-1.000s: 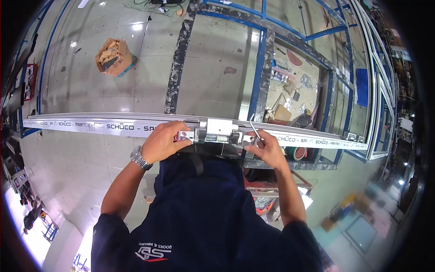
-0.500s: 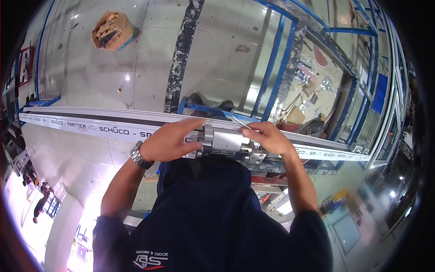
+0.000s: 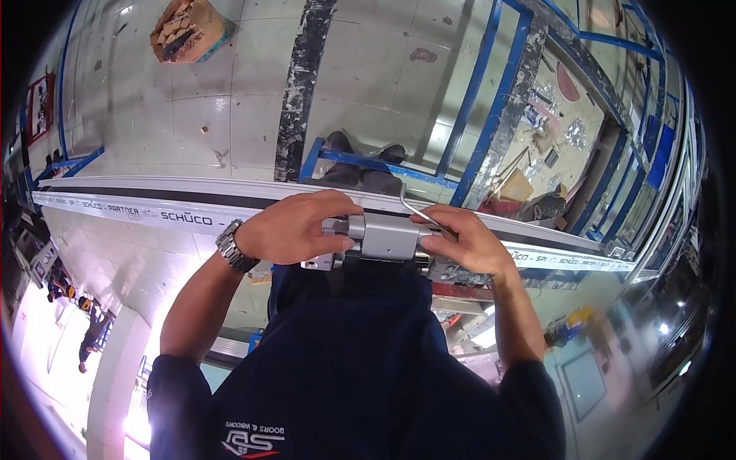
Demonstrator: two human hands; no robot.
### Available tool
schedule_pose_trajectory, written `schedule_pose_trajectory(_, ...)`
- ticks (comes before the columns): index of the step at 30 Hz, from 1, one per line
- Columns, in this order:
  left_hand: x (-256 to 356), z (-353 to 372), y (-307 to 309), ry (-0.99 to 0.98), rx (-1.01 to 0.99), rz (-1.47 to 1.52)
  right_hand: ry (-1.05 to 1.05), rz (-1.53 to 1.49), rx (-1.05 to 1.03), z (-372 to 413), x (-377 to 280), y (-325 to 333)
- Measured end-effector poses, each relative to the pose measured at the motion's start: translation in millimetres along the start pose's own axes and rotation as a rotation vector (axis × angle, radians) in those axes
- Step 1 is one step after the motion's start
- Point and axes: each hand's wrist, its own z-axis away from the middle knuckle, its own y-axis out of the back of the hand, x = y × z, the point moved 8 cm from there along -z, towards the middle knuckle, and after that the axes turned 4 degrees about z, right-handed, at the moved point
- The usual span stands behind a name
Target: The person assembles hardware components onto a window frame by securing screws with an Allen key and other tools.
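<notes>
The left hand point(image 3: 295, 230), partly open, clasps the left end of the metal hinge point(image 3: 389, 236) at the profile's point(image 3: 184, 220) near side, seemingly steadying it; the right hand point(image 3: 471, 241) pinches the right end, hex key point(image 3: 415, 208) tucked in its grip

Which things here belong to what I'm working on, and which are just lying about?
In the work:
- silver metal fitting, gripped by your left hand
- bent metal key, in your right hand
- SCHÜCO-labelled profile

Apparently just lying about:
- box of scraps
- red half-round piece
</notes>
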Motion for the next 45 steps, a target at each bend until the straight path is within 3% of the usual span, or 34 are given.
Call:
schedule_pose_trajectory(5,-5.2,0.3,-3.3,-0.054,0.115,-0.012,0.004,0.126,0.136,12.4,-11.7,-2.4)
schedule_pose_trajectory(8,-1.2,3.7,-2.1,-0.022,0.149,0.013,-0.15,0.044,0.1,14.7,-5.5,-5.1)
schedule_pose_trajectory(12,-4.5,5.2,-2.2,0.012,0.154,0.037,-0.073,0.103,0.133,15.2,-9.8,-7.9)
schedule_pose_trajectory(13,-4.6,6.0,-3.3,-0.108,0.229,-0.059,-0.055,0.146,0.138,15.7,-15.1,-8.2)
schedule_pose_trajectory(17,-5.7,11.4,-2.9,0.017,0.166,0.017,-0.029,0.299,0.184,19.1,-30.1,-13.7)
schedule_pose_trajectory(22,-8.4,15.0,-1.3,-0.042,0.119,0.06,-0.159,0.466,0.261,32.7,-24.3,-19.5)
schedule_pose_trajectory(26,-10.1,15.1,-3.0,-0.087,0.074,0.019,-0.187,0.417,0.301,36.0,-23.2,-21.6)
schedule_pose_trajectory(29,-12.7,17.1,-3.7,-0.267,0.243,-0.132,-0.16,0.413,0.319,36.5,-25.4,-21.4)
schedule_pose_trajectory(32,-13.2,15.5,-0.6,-0.066,0.103,0.03,-0.156,0.425,0.32,37.6,-25.6,-21.5)
schedule_pose_trajectory(34,-13.3,15.7,-0.5,-0.041,0.077,0.059,-0.103,0.458,0.345,36.5,-26.4,-19.5)
schedule_pose_trajectory(38,-22.1,11.4,-8.1,-0.187,0.133,-0.013,-0.149,0.288,0.181,26.4,-11.7,-18.7)
schedule_pose_trajectory(43,-18.4,10.3,-5.0,-0.141,0.08,0.017,-0.121,0.297,0.106,13.9,-19.1,-18.2)
schedule_pose_trajectory(45,-17.8,10.7,-5.2,-0.141,0.082,0.01,-0.237,0.246,0.062,12.3,-19.9,-19.6)
